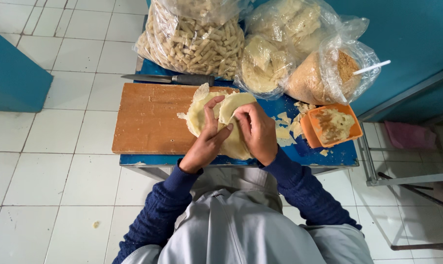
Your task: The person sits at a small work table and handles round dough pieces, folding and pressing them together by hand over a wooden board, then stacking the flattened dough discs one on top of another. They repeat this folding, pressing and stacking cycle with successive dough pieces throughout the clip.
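A white tiled floor surrounds a small blue table, with teal walls rising at the far right and far left. Seen from above, the person wears a grey apron over a dark blue knitted sweater.

Largest on the table are the clear plastic bags along its far edge: one bag of pale finger-shaped rolls at the left, a bag of folded pale sheets behind, a smaller bag of sheets in front of it, and at the right a bag of brown crumbs with a white stick poking out. A wooden cutting board covers the left part of the table, and a dark-handled knife lies just beyond its far edge.

At the right end of the board lies a stack of thin pale dough sheets. The left hand presses fingers down on the stack, not closed around anything, while the right hand pinches the top sheet's edge and curls it over. The fold looks only begun; the sheets beneath lie flat and unrolled. An orange tub of filling sits near right, with torn scraps scattered between it and the hands.
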A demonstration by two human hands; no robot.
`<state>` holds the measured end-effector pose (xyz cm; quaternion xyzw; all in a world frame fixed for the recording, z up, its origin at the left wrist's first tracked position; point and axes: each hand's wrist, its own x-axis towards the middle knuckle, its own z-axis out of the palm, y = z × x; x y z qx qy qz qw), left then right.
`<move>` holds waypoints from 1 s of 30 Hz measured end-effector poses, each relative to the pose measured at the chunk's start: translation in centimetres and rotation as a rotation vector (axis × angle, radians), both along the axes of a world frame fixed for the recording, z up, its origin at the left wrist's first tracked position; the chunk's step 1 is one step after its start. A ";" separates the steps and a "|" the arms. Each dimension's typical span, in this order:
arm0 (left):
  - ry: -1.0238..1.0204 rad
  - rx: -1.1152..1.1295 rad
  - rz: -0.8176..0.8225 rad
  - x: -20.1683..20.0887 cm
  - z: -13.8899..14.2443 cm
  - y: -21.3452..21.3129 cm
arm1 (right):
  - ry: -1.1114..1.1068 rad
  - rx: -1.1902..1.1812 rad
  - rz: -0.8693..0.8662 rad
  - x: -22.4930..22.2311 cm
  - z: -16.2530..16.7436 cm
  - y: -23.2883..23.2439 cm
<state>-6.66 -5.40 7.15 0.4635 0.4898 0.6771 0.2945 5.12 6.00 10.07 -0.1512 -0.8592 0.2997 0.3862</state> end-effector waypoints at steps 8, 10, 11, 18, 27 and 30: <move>-0.040 0.024 -0.018 -0.2 -0.3 -0.2 | 0.076 0.073 0.106 0.7 0.3 0.6; -0.057 0.029 -0.016 0.1 -0.2 -0.1 | 0.060 0.103 0.136 1.0 0.7 0.5; -0.068 0.035 -0.015 0.2 -0.1 0.1 | 0.040 0.087 0.139 1.1 0.8 0.4; -0.025 0.012 0.011 0.1 0.0 -0.1 | -0.019 0.325 0.114 1.3 1.9 0.2; 0.176 0.041 0.153 0.3 -0.4 0.4 | 0.118 0.333 0.023 0.6 0.7 -0.3; 0.163 0.019 0.151 0.5 -0.2 0.1 | 0.053 0.200 -0.011 0.5 0.4 -0.3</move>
